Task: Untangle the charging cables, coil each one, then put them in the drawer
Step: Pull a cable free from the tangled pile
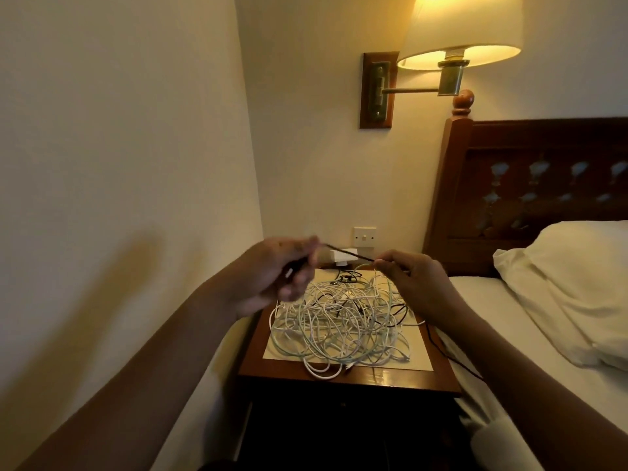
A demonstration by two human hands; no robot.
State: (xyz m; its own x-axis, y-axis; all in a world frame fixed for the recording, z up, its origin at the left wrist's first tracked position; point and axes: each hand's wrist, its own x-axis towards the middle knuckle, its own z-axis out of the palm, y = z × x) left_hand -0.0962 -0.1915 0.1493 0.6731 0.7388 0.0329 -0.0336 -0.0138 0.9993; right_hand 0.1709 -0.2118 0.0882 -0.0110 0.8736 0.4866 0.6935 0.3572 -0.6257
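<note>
A tangled heap of white charging cables (339,324), with a few black strands mixed in, lies on the wooden bedside table (390,380). Above the heap a black cable (346,253) is stretched almost taut between both hands. My left hand (275,277) grips one end of it with curled fingers. My right hand (411,283) pinches the cable at its fingertips. More of the black cable (452,355) trails off the table's right edge below my right forearm. The table's front is dark, and no drawer can be made out there.
The table stands in a narrow gap between a wall (119,198) on the left and a bed (543,334) with a white pillow (577,283) on the right. A lit wall lamp (458,28) hangs above. A wall switch (364,236) and a white plug (343,257) sit behind the table.
</note>
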